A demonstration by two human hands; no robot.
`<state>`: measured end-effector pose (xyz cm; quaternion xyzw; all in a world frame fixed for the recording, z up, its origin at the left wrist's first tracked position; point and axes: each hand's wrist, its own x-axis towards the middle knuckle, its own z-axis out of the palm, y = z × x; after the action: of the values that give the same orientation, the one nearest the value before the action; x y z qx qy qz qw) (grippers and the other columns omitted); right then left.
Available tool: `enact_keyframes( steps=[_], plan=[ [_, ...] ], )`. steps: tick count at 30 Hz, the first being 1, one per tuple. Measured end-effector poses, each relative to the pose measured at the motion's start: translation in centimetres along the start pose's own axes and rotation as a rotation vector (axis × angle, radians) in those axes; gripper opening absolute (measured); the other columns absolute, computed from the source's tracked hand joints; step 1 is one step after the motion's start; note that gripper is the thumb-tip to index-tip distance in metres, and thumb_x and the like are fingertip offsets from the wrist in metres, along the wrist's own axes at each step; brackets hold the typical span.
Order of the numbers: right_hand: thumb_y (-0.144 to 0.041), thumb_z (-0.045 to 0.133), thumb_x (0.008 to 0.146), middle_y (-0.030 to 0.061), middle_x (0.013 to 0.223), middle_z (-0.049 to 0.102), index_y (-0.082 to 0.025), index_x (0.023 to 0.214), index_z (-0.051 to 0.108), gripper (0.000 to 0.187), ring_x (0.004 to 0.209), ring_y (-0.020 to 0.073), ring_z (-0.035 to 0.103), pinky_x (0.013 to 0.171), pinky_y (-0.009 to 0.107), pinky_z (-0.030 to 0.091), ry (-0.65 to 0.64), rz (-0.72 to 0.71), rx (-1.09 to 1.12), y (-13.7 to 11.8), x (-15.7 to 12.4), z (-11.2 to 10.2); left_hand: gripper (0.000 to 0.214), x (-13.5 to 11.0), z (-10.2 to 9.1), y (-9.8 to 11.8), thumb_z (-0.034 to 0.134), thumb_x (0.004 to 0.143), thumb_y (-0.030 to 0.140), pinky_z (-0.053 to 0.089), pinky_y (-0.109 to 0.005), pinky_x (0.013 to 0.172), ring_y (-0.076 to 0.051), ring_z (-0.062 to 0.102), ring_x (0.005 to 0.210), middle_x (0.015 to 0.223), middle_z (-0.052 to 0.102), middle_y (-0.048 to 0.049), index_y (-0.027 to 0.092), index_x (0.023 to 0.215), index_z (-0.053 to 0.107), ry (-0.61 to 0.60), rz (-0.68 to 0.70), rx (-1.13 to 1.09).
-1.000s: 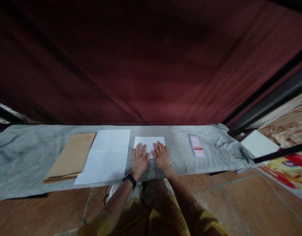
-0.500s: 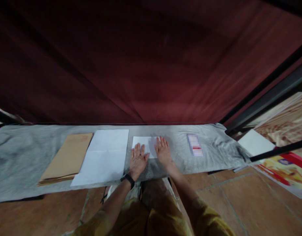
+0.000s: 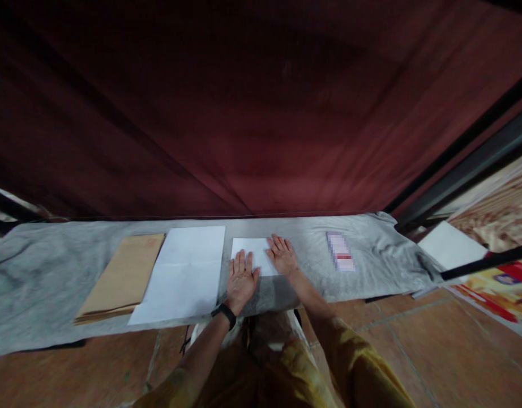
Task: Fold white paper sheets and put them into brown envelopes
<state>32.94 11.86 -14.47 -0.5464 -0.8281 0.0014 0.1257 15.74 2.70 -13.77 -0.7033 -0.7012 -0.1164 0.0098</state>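
The small white paper (image 3: 261,256) looks light and thin, likely stiff enough to lie flat yet soft enough to bend or crease under modest pressure. Its smooth face would probably slide easily under a fingertip, though the fuzzy grey cloth (image 3: 314,277) on the bench should give it some grip from below. It seems fragile only in the way paper is, prone to wrinkling or tearing if pulled hard; whether it is a single sheet or folded layers, I cannot tell. The far edge and the left corner away from the person look like the handiest places to pinch it, and a flat palm would suit pressing it. The paper lies on the cloth in front of the person, partly beneath both hands. The left hand (image 3: 241,281) is laid out flat, its fingers over the near left part and its thumb reaching toward the middle, while the right hand (image 3: 283,256) is spread at a slant across the right end, covering that edge. Neither pinches anything. To the left of the paper, just beside it, lies a large white sheet (image 3: 182,277), with brown envelopes (image 3: 123,275) next to that.
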Motion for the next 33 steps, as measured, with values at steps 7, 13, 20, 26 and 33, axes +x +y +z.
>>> enact_keyframes(
  steps=[7, 13, 20, 26, 33],
  plan=[
    [-0.033, 0.043, 0.104, 0.0121, 0.148, 0.056, -0.020, 0.149, 0.049, 0.047, 0.137, 0.0246, 0.048, 0.119, 0.045, 0.027, -0.039, 0.018, 0.004, 1.7, 2.2, -2.0, 0.061, 0.0, 0.0, 0.1, 0.038, 0.102, 0.044, 0.022, -0.051, 0.124, -0.030, 0.024, 0.154, 0.164, 0.032, -0.0186, 0.014, 0.154, 0.040, -0.007, -0.003, 0.016],
    [-0.035, 0.062, 0.093, 0.0125, 0.134, 0.062, -0.022, 0.132, 0.065, 0.041, 0.124, 0.0252, 0.057, 0.110, 0.040, 0.038, -0.220, 0.067, 0.013, 0.7, 5.6, -4.0, 0.061, 0.0, -0.4, 0.2, 0.038, 0.101, 0.043, 0.020, -0.051, 0.124, -0.032, 0.024, 0.154, 0.164, 0.030, -0.0201, 0.012, 0.153, 0.042, -0.022, -0.004, 0.028],
    [-0.018, 0.064, 0.085, 0.0054, 0.111, 0.075, -0.025, 0.103, 0.078, 0.024, 0.113, 0.0207, 0.065, 0.100, 0.028, 0.047, -0.283, 0.118, 0.159, 1.3, 7.7, -4.9, 0.060, -0.1, -0.6, 0.3, 0.038, 0.101, 0.044, 0.023, -0.051, 0.124, -0.030, 0.026, 0.154, 0.163, 0.035, -0.0173, 0.014, 0.153, 0.042, -0.011, -0.003, 0.030],
    [-0.018, 0.065, 0.083, 0.0011, 0.099, 0.078, -0.023, 0.095, 0.077, 0.018, 0.090, 0.0186, 0.071, 0.082, 0.025, 0.053, -0.271, 0.266, 0.445, 2.7, 5.6, -6.6, 0.057, -0.4, -0.8, -0.5, 0.037, 0.102, 0.043, 0.026, -0.050, 0.123, -0.030, 0.029, 0.153, 0.161, 0.039, -0.0174, 0.013, 0.150, 0.046, 0.011, 0.075, -0.038],
    [-0.029, 0.057, 0.088, 0.0068, 0.079, 0.074, -0.015, 0.089, 0.068, 0.017, 0.072, 0.0205, 0.070, 0.059, 0.027, 0.055, -0.156, 0.550, 0.930, 2.9, -1.8, -7.1, 0.056, -0.1, -3.5, -1.5, 0.035, 0.103, 0.035, 0.033, -0.047, 0.123, -0.026, 0.026, 0.154, 0.165, 0.031, -0.0147, 0.014, 0.155, 0.036, 0.129, 0.153, -0.202]
  ],
)
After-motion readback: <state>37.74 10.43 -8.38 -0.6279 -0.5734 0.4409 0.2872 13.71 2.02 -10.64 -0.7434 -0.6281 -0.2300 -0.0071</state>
